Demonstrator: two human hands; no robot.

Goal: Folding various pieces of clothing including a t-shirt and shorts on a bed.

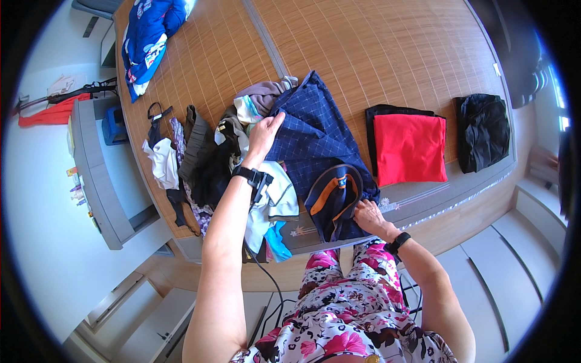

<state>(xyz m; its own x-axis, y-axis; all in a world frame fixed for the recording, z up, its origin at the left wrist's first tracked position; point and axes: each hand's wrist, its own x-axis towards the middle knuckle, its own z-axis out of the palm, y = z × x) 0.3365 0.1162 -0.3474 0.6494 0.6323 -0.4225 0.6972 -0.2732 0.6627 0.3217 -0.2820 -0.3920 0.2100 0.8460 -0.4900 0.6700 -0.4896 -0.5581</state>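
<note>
A navy checked shirt point(313, 131) lies spread on a bamboo mat point(363, 54) in front of me. Its collar point(336, 195), with orange trim inside, faces my body. My left hand point(264, 136) pinches the shirt's left edge between thumb and fingers. Near the collar, my right hand point(370, 217) grips the fabric at the shirt's right side, its fingertips partly hidden. Beside and partly under the shirt is a loose heap of clothes, including a white garment point(279, 190), a grey-mauve one point(263, 95) and a dark ribbed one point(195, 140).
To the right lie a folded red garment point(411, 147) over a black one and a folded black garment point(483, 131). A blue patterned quilt point(152, 41) rests at the far left. Left of the mat stands a grey shelf unit point(102, 177). A black cable point(272, 277) hangs near my legs.
</note>
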